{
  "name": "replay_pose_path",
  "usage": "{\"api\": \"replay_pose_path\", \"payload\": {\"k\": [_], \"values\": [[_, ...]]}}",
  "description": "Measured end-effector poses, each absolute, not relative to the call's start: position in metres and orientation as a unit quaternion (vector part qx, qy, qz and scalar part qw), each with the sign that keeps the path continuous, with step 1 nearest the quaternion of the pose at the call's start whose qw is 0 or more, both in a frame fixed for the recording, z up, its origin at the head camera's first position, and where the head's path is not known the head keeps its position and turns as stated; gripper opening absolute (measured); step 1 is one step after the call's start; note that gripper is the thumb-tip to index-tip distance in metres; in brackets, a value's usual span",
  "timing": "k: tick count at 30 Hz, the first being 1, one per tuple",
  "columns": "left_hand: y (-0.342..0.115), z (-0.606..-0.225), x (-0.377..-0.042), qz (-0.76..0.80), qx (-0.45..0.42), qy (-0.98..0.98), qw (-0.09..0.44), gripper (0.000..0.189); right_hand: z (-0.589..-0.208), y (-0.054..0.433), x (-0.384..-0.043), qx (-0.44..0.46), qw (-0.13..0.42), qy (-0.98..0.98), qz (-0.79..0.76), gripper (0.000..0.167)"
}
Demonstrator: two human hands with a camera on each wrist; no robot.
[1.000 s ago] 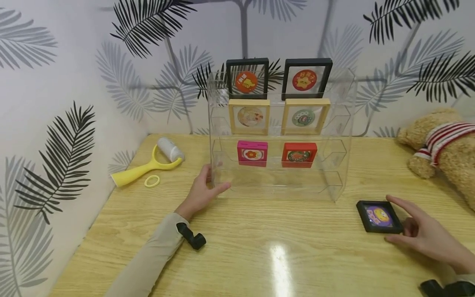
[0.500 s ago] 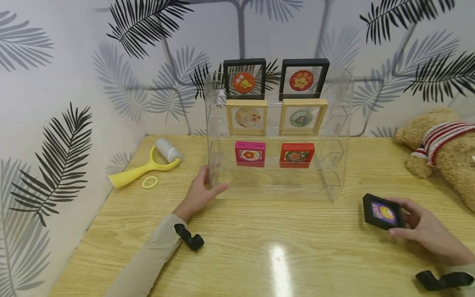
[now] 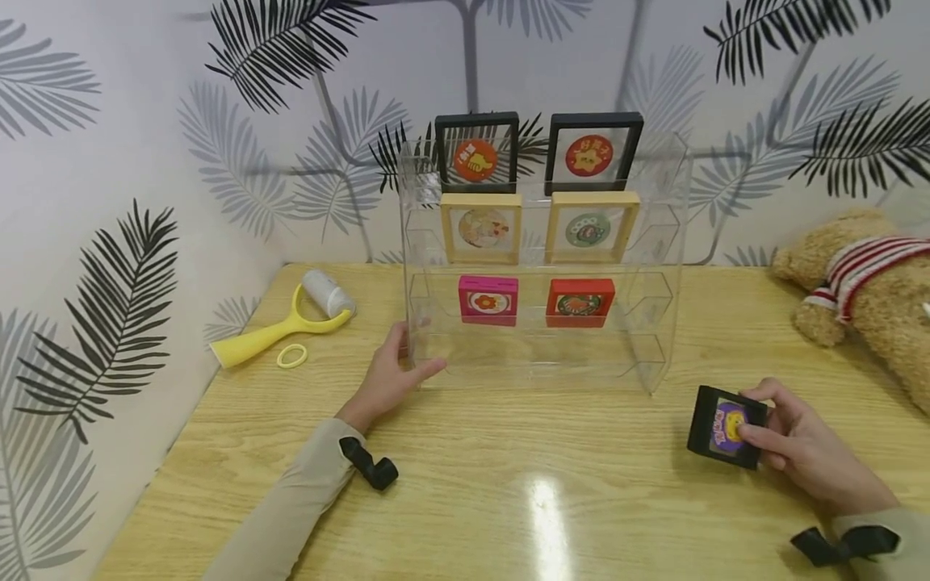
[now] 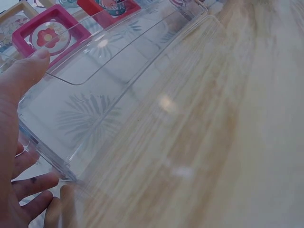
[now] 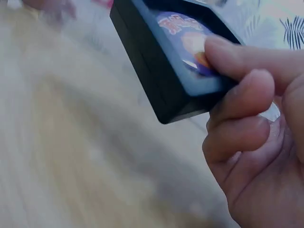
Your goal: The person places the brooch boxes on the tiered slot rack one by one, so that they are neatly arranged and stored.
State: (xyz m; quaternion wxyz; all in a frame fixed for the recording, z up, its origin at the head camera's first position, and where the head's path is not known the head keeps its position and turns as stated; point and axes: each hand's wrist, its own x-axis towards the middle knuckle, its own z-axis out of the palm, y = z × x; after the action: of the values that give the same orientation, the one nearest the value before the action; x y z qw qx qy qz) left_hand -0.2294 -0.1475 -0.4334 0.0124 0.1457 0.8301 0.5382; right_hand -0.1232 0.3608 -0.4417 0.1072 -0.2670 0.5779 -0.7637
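Observation:
In the head view my right hand (image 3: 817,448) pinches a small black display frame (image 3: 703,424) with a purple and yellow picture, tilted and raised over the table. The right wrist view shows the thumb pressed on the picture window of this black frame (image 5: 147,71), with fingers curled behind it. My left hand (image 3: 381,383) holds the lower left corner of a clear acrylic display rack (image 3: 538,375). Its thumb (image 4: 31,71) lies over the front, and the other fingers are at the side. On the rack stand black frames (image 3: 477,153), yellow frames (image 3: 481,230), a pink frame (image 3: 488,301) and a red frame (image 3: 580,303).
On the wooden table (image 3: 465,484), left of the rack, lie a yellow Y-shaped handle (image 3: 261,339), a grey-white roller (image 3: 328,294) and a yellow ring (image 3: 292,356). A teddy bear (image 3: 886,307) in a striped top lies at the right. A leaf-patterned wall stands behind.
My right hand has picked the black frame up off the table, tilted it and brought it slightly left, with the thumb now over its front. The left hand stays at the rack.

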Motion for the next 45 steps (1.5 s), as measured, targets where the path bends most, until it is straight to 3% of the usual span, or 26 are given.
{"api": "replay_pose_path", "payload": {"k": [10, 14, 21, 26, 33, 39, 45], "values": [[-0.147, -0.432, -0.23, 0.546, 0.154, 0.824, 0.01, 0.068, -0.426, 0.284, -0.145, -0.282, 0.143, 0.606, -0.729, 0.031], [-0.146, -0.433, -0.23, 0.541, 0.151, 0.827, 0.012, 0.069, -0.42, 0.257, -0.156, -0.269, 0.129, 0.653, -0.696, 0.026], [-0.145, -0.432, -0.231, 0.545, 0.159, 0.823, 0.006, 0.068, -0.402, 0.205, -0.176, -0.254, 0.082, 0.749, -0.606, 0.004], [-0.147, -0.433, -0.231, 0.551, 0.155, 0.82, 0.008, 0.068, -0.391, 0.172, -0.187, -0.254, 0.035, 0.779, -0.573, 0.015], [-0.148, -0.433, -0.228, 0.551, 0.148, 0.821, 0.012, 0.067, -0.388, 0.138, -0.202, -0.289, -0.024, 0.805, -0.518, 0.017], [-0.147, -0.428, -0.227, 0.557, 0.147, 0.817, 0.026, 0.068, -0.386, 0.123, -0.208, -0.32, -0.101, 0.829, -0.446, 0.025], [-0.145, -0.423, -0.226, 0.549, 0.139, 0.824, 0.038, 0.069, -0.388, 0.115, -0.207, -0.335, -0.174, 0.845, -0.38, 0.023]]}}
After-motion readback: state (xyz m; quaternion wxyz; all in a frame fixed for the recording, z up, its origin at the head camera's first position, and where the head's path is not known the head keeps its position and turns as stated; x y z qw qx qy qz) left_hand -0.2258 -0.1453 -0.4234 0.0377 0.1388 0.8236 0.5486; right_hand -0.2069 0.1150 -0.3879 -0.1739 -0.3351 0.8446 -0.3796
